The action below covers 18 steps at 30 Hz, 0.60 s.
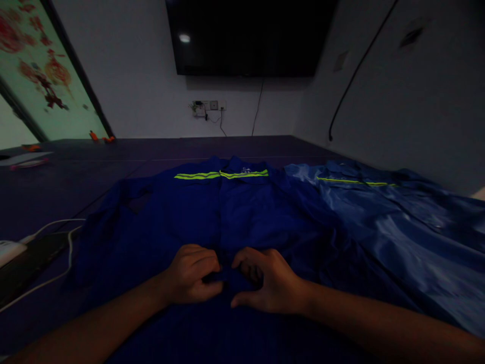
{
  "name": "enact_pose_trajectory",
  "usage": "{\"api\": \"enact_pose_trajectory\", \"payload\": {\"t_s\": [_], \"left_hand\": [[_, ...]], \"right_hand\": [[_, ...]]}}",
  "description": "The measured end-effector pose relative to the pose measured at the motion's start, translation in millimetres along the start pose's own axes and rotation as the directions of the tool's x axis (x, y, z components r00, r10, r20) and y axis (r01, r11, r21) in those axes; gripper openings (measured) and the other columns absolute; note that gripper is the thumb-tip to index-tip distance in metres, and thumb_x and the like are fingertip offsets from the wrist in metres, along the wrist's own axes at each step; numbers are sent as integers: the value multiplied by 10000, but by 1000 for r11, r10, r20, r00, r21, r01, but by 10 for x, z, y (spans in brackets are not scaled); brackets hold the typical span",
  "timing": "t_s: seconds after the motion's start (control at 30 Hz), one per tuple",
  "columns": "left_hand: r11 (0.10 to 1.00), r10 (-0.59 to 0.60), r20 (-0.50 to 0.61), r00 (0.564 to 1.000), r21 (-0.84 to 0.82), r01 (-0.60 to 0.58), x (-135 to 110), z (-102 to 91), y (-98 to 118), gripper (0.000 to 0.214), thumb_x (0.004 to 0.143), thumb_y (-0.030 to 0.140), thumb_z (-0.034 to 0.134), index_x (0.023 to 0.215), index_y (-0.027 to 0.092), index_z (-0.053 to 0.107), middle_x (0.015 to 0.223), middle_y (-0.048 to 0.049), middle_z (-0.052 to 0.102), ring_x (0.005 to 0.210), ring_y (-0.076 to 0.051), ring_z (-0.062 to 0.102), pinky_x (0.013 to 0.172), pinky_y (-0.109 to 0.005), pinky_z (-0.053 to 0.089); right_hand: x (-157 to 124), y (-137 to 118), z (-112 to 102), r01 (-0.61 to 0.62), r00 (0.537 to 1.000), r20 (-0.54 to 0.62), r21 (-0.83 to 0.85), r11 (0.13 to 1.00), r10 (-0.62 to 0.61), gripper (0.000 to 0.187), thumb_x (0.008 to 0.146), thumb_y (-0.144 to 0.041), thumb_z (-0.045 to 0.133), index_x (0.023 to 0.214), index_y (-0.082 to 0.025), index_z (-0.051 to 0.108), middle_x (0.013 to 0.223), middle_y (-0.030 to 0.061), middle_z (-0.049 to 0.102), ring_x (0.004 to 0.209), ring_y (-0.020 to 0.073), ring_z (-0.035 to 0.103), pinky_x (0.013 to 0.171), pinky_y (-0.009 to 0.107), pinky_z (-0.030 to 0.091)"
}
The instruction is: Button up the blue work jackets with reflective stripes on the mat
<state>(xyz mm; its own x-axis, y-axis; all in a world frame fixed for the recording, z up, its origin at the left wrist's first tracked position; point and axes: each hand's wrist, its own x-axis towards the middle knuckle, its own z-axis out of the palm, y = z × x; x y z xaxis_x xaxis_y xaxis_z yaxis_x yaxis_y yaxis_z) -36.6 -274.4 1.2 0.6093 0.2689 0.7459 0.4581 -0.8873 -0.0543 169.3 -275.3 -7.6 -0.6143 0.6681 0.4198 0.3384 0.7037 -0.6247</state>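
Note:
A dark blue work jacket (189,212) lies spread out, its collar at the far end and a yellow-green reflective stripe across the chest. Over its front placket, low on the jacket, my left hand (195,275) is closed, thumb and fingers pinching the blue cloth. My right hand (267,283) is just to the right, with thumb and curled fingers held apart and a gap between them. Cloth shows beneath both hands, but the dim light hides its fine detail there.
A second, lighter blue jacket (379,212) with a yellow stripe lies at the right. White cables (70,242) and a dark flat object (34,268) are at the left. A television (250,40) hangs above wall sockets (212,105). Small orange objects (102,137) sit far left.

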Motion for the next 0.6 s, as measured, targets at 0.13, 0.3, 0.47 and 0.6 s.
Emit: {"api": "enact_pose_trajectory", "payload": {"t_s": [0.13, 0.3, 0.47, 0.6], "left_hand": [[1000, -6, -23, 1000, 20, 6, -2, 8, 11, 140, 755, 253, 498, 656, 156, 514, 548, 7, 606, 477, -90, 552, 482, -211, 412], [999, -13, -41, 999, 43, 15, 2, 12, 21, 137, 738, 254, 516, 645, 154, 519, 539, 6, 602, 477, -94, 559, 480, -210, 422], [998, -18, -55, 998, 60, 21, 1, 19, 28, 122, 723, 235, 518, 627, 159, 519, 529, 11, 602, 469, -88, 555, 481, -204, 431], [997, -9, -69, 998, 73, 14, -4, 28, 26, 134, 719, 243, 543, 618, 158, 521, 526, 16, 598, 471, -84, 556, 483, -201, 432]], "right_hand": [[9, -2, 7, -6, 1000, -8, -58, 998, 6, 290, 673, -270, 639, 925, -202, 513, 560, -72, 499, 453, 58, 457, 428, 164, 310], [14, 10, 10, 18, 999, -37, -61, 998, -20, 254, 673, -137, 549, 917, -203, 538, 575, -65, 488, 471, 57, 444, 444, 162, 310], [23, 13, -8, 25, 999, -36, -11, 1000, -25, 255, 651, -102, 521, 885, -192, 569, 586, -54, 482, 501, 63, 452, 470, 164, 328], [27, 14, -19, 12, 1000, 4, 7, 1000, -12, 265, 646, -103, 518, 884, -189, 594, 612, -41, 504, 522, 70, 460, 488, 168, 346]]}}
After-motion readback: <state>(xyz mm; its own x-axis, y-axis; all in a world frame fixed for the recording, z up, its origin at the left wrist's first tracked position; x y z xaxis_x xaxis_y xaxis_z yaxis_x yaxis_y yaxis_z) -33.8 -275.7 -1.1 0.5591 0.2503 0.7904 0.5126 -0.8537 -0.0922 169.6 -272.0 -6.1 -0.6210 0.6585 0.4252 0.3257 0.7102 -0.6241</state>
